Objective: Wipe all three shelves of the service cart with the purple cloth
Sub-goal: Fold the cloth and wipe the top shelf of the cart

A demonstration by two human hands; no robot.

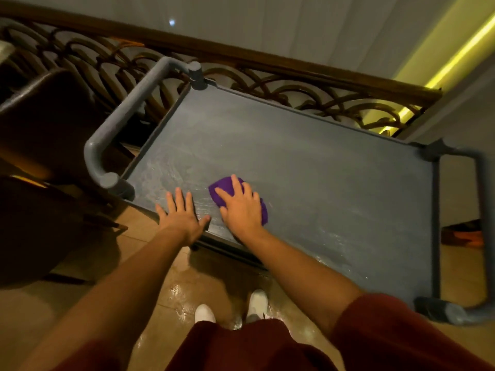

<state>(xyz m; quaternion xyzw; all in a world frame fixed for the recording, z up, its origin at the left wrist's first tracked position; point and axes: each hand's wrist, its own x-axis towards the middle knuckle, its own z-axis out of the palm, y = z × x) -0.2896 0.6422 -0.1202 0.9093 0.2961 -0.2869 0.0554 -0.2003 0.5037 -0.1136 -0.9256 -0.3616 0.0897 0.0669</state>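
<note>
The grey service cart's top shelf (308,162) fills the middle of the head view, seen from above. Wet streaks show on its near left part. A bunched purple cloth (222,187) lies on that shelf near the front edge. My right hand (242,207) presses flat on the cloth, fingers spread over it. To its left, my left hand (182,214) rests flat and open on the shelf's front edge, holding nothing. The two lower shelves are hidden under the top one.
Grey tube handles stand at the cart's left end (120,116) and right end (484,210). A dark wooden railing with curved bars (267,84) runs behind the cart. A dark brown chair (45,124) stands at the left. The tiled floor (174,290) shines wet by my white shoes.
</note>
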